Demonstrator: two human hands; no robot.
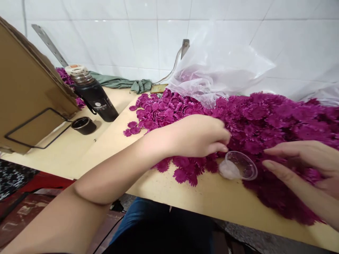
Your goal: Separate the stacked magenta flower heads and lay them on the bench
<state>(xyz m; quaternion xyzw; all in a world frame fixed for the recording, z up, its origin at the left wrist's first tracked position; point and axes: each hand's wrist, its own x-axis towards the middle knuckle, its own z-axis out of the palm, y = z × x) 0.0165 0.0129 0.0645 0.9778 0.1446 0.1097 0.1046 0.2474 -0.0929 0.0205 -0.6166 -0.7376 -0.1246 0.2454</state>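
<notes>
My left hand [201,135] reaches across the heap of magenta artificial flower heads [256,116], its fingers curled into a pinch. Whatever lies between those fingertips, if anything, is hidden. Just right of them a small clear plastic cup [249,169] leans on its side at the edge of the heap, with some whitish stuff in its bottom. Over the flowers at the right, my right hand [309,164] has its thumb and forefinger apart, with nothing seen between them.
A black thermos bottle [95,98] and its dark cup lid [84,125] stand at the left, beside a cardboard box [29,81] and a bent black wire frame [26,144]. A clear plastic bag [212,67] lies behind the flowers against the tiled wall. Green cloth [116,82] lies at the back.
</notes>
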